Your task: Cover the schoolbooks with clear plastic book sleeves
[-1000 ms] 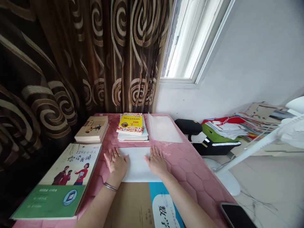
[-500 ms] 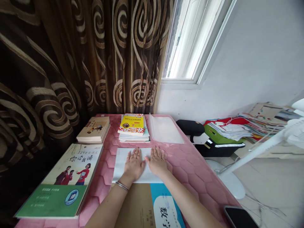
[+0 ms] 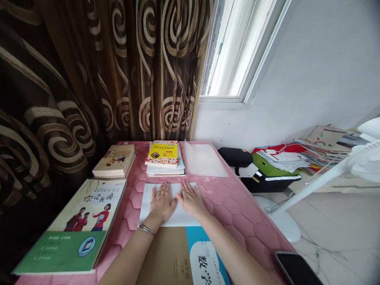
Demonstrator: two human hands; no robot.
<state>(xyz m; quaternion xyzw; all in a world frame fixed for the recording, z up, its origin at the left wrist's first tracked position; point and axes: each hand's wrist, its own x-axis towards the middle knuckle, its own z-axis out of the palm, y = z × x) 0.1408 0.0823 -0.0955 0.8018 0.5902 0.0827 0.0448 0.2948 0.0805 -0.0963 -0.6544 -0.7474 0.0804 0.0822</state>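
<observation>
Both of my hands lie flat, fingers stretched out, side by side on a white sheet (image 3: 147,200) spread on the pink quilted table cover (image 3: 228,209). My left hand (image 3: 162,202), with a metal bangle at the wrist, rests on the sheet's middle. My right hand (image 3: 190,200) rests just to its right, almost touching it. Under my forearms lies a brown and blue book (image 3: 184,257) whose far edge the sheet overlaps.
A large green-and-white book (image 3: 74,225) lies at the left. A tan book stack (image 3: 115,160), a yellow-topped book stack (image 3: 164,158) and a clear plastic sleeve (image 3: 204,160) sit at the table's far side. A dark phone (image 3: 297,269) lies at the right edge. A white fan (image 3: 326,178) and piled papers stand to the right.
My left hand slid right from the sheet's left edge to its middle, ending next to my right hand. The right hand barely moved.
</observation>
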